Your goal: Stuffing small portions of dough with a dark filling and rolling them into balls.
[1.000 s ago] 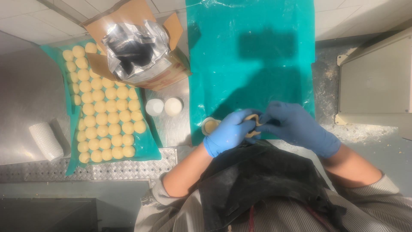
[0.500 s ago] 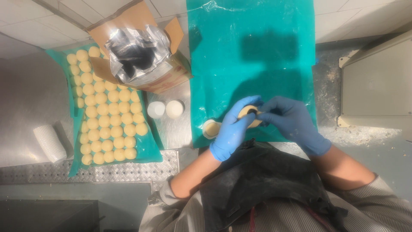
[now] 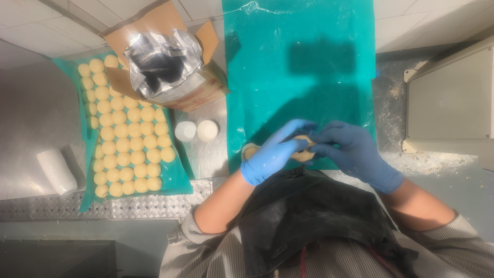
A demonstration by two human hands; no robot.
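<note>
Both my hands wear blue gloves and meet over the near edge of a teal plastic sheet (image 3: 298, 56). My left hand (image 3: 275, 152) cups a pale yellow dough piece (image 3: 302, 153), and the fingers of my right hand (image 3: 352, 152) press onto the same piece from the right. Most of the dough is hidden between the gloves. A second small dough piece (image 3: 250, 151) lies on the sheet just left of my left hand.
A teal tray (image 3: 177, 177) at the left holds several rows of dough balls (image 3: 128, 146). Behind it stands an open cardboard box (image 3: 170, 67) with a foil liner. Two white cups (image 3: 196, 131) sit on the steel counter. A stack of paper cups (image 3: 56, 170) lies far left; a grey lid (image 3: 453, 92) is at right.
The view has shifted slightly. My hands stay together on the dough piece, with the fingers reworking their hold on it.
</note>
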